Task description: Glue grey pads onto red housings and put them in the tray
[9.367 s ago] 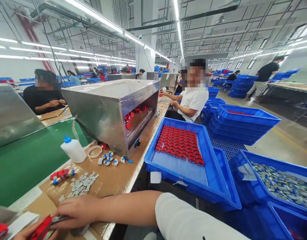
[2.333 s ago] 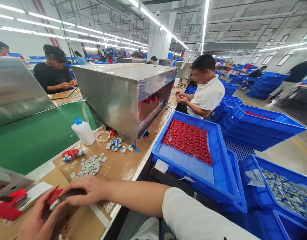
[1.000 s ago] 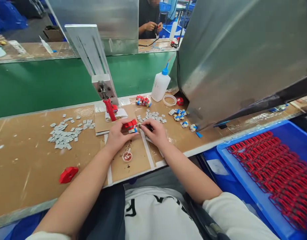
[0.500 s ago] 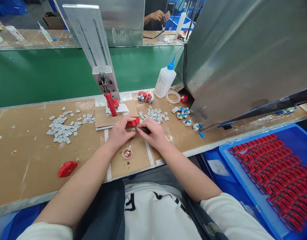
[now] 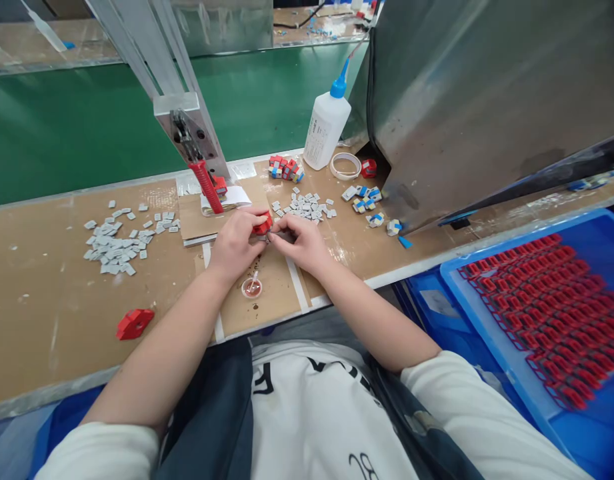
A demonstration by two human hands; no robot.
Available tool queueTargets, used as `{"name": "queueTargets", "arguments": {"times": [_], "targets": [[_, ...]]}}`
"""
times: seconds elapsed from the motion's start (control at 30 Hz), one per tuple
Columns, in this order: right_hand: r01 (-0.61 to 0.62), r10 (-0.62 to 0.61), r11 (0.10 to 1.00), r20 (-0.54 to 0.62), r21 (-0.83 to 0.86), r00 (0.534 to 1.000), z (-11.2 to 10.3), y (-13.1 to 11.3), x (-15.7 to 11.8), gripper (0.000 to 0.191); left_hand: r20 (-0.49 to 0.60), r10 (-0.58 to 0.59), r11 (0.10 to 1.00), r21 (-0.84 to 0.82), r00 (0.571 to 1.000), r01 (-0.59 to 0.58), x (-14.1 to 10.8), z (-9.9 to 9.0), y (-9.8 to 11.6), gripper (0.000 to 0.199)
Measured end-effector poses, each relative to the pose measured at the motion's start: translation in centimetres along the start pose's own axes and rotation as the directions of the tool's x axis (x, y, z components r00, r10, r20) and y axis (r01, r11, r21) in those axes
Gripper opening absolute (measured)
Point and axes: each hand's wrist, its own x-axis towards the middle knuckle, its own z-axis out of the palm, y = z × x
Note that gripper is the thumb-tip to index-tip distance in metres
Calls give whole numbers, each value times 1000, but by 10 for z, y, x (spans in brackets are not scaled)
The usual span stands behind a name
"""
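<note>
My left hand (image 5: 235,247) is closed on a small red plastic part (image 5: 263,225), gripping it between thumb and fingers. Against that part, my right hand (image 5: 303,243) pinches a dark slim tool (image 5: 288,235); fingers cover most of it, so its kind is unclear. The two hands almost meet at the part's lower edge. Just below them on the board stands a small round cup (image 5: 251,287) of reddish liquid with a stick in it. Small grey pieces (image 5: 309,207) lie scattered behind my right hand.
Left lies another grey heap (image 5: 117,247) and a red block (image 5: 135,324). A red-handled toggle clamp (image 5: 205,187) stands behind my left hand. A blue-capped bottle (image 5: 327,130), a tape roll (image 5: 345,166) and a metal housing (image 5: 487,107) flank the right. A blue tray (image 5: 491,353) holds rows of red parts.
My view has tilted down, so the bench sits higher in the picture and the person across has left it. Both hands stay together at the red part.
</note>
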Motion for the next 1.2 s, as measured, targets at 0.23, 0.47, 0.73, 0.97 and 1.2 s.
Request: {"name": "queueTargets", "arguments": {"times": [0.23,0.47,0.73,0.97,1.2], "targets": [[-159,159,984,6,86,987,2,0,2,13,-19,99,994,52,995,-98,1,0,-1,34],[-175,166,973,70,149,984,3,-8,2,13,-37,95,994,60,995,-93,3,4,-3,26],[-188,181,945,50,266,982,6,-4,4,21,-93,8,996,-90,996,-17,3,2,0,37],[-188,196,948,-5,256,981,3,-3,5,18,-54,-88,979,-186,995,77,1,1,3,43],[-159,167,976,-43,150,985,0,-2,6,13,-71,-73,971,-231,995,55,1,2,1,40]]}}
